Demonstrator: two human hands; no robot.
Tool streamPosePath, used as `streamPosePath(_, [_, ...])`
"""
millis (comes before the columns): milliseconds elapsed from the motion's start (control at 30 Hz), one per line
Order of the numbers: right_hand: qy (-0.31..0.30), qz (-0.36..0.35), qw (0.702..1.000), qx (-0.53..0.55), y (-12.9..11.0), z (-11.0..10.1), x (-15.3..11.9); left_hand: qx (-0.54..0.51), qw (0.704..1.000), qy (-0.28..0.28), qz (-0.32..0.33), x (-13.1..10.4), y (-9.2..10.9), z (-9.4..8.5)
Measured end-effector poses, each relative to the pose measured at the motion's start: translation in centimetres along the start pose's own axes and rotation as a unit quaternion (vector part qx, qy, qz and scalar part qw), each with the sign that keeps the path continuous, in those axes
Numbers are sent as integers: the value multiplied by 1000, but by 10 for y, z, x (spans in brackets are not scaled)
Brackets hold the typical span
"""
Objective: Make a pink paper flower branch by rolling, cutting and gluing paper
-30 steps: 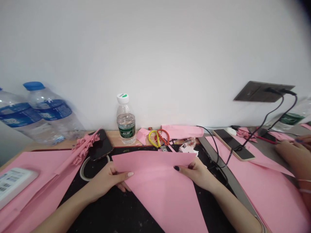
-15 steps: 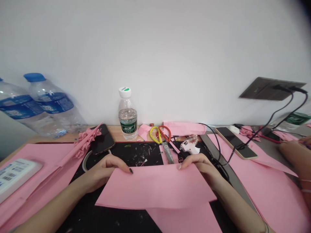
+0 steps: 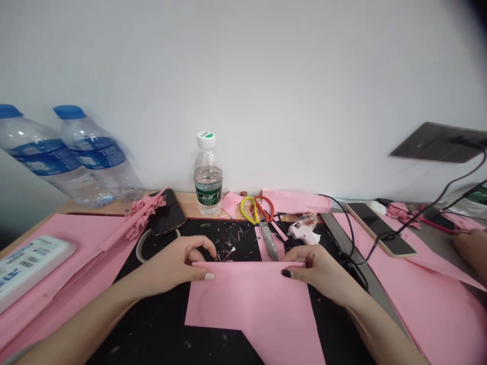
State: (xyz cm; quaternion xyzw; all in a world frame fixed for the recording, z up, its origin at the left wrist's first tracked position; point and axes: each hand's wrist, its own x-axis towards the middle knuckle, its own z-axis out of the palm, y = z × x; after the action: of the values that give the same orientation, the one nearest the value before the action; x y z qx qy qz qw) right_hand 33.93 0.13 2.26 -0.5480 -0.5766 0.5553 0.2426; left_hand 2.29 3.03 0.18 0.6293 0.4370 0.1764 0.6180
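Observation:
A pink sheet of paper is held over the black mat by its far edge. My left hand pinches that edge at the left, thumb in front and fingers curled behind. At the right end, my right hand grips it the same way. A narrow strip along the top edge looks folded over. More pink paper shows below its lower right part. Just beyond the sheet lie scissors with one yellow and one orange handle, and a white glue gun close to my right hand.
A water bottle stands by the wall, with two large bottles leaning at left. Phones and a white box lie around. Black cables run at right, where another person's hand shows.
The sheet has tilted and my grip has shifted, with both thumbs now in front of its far edge. My view has turned slightly left.

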Motion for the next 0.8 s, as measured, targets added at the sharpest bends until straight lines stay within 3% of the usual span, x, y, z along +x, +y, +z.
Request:
streamPosePath(167, [9,-6,999,-33,-6,2,-3,94,995,-37,-20,-5,12,-6])
streamPosePath(333, [1,-33,997,-70,-18,13,-6,252,966,-56,28,-6,39,3])
streamPosePath(467, [-9,-52,995,-85,-22,22,-7,262,958,-96,65,1,54,19])
streamPosePath(633, [-34,-54,990,-128,-20,21,-5,252,961,-95,67,14,50,28])
streamPosePath(800, [-71,-125,941,-307,-38,31,-2,260,956,-107,87,20,51,33])
